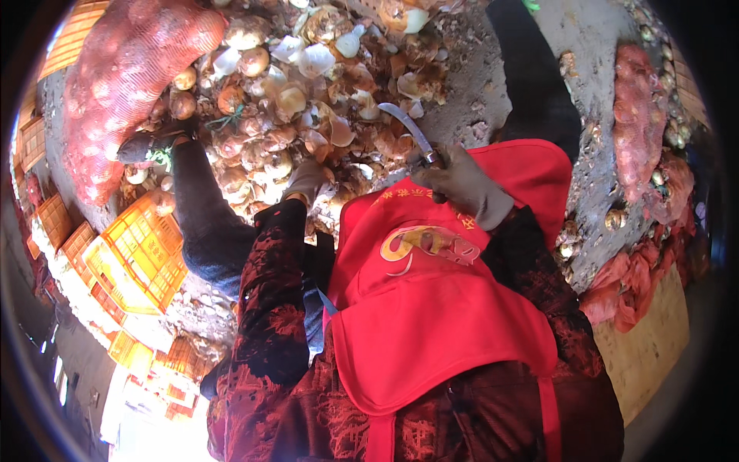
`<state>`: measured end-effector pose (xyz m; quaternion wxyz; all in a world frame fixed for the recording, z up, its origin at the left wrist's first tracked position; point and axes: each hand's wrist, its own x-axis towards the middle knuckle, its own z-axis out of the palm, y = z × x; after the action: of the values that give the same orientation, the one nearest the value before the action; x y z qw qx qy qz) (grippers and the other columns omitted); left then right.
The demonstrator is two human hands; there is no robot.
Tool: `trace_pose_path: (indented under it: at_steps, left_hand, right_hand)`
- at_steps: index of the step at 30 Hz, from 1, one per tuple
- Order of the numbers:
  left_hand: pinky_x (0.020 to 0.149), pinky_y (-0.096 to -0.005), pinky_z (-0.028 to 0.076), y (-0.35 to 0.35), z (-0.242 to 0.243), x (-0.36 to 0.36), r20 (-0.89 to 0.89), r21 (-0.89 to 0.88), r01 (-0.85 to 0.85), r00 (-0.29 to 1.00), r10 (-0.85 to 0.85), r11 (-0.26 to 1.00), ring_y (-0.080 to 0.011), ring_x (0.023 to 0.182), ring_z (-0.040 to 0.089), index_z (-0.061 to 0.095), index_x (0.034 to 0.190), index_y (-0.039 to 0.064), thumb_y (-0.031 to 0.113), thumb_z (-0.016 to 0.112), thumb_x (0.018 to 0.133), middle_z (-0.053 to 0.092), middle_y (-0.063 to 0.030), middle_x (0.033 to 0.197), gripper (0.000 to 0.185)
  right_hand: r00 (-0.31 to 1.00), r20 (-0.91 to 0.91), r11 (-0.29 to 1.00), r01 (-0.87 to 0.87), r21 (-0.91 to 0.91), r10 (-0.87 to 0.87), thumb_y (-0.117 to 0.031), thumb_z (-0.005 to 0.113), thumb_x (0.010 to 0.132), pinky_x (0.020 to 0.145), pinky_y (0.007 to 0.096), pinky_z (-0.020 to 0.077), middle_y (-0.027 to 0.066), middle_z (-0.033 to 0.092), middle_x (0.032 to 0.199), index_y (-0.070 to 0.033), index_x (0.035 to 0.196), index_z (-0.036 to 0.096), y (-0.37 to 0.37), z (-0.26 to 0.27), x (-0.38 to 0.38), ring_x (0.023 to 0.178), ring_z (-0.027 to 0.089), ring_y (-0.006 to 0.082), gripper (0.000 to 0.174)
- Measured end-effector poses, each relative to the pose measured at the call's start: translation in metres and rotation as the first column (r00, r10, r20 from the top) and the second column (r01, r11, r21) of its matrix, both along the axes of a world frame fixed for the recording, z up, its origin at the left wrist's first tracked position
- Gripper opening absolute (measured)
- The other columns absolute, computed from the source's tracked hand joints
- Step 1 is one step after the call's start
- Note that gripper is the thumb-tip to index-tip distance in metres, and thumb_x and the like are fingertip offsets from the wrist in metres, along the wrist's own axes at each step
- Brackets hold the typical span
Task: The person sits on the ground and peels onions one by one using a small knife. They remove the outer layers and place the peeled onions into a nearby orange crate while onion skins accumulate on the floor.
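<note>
My right hand (470, 187), in a grey work glove, grips a curved knife (411, 128) above the red apron (444, 323) on my lap. The knife's metal blade points up and left over the onion pile, and its handle is mostly hidden in the glove. My left hand (307, 182), also gloved, reaches down into the pile of onions (277, 164) and loose skins (340, 130). Its fingers are partly out of sight among the onions, so I cannot tell whether they close on one. White peeled layers (314, 60) lie farther up the heap.
A full red mesh sack of onions (130, 75) lies at the upper left. Yellow plastic crates (138, 254) stand on the left. At the right are another filled mesh sack (638, 118), crumpled red netting (626, 283) and a flat board (649, 346). My legs flank the pile.
</note>
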<state>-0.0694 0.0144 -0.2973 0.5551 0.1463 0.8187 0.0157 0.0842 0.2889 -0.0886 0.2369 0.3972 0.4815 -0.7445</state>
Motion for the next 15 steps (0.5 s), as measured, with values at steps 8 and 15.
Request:
trace_pose_path:
  at_steps: [8,15]
  left_hand:
    - [0.099,-0.0364,0.043,0.042,0.223,-0.021,0.847,0.394,-0.887,0.452,0.281,0.24,-0.0257,0.112,0.055,0.032,0.137,0.001,0.002,0.075,0.063,0.055,-0.0142,0.122,0.086]
    - [0.096,-0.0423,0.046,0.024,0.279,0.041,0.914,0.399,-0.848,0.399,0.075,-0.348,-0.0306,0.109,0.057,0.035,0.134,-0.003,0.008,0.071,0.057,0.054,-0.0172,0.123,0.086]
  right_hand:
    - [0.867,-0.366,0.868,-0.136,0.478,0.337,-0.039,0.08,0.068,0.09,0.035,0.0431,0.0106,0.062,0.098,-0.004,0.122,0.051,-0.046,0.013,-0.038,0.097,0.056,0.0245,0.071]
    - [0.868,-0.419,0.952,-0.17,0.257,0.268,-0.029,0.075,0.077,0.042,0.022,0.0387,-0.001,0.055,0.067,-0.004,0.103,0.055,-0.068,0.125,-0.031,0.048,0.047,0.0062,0.042]
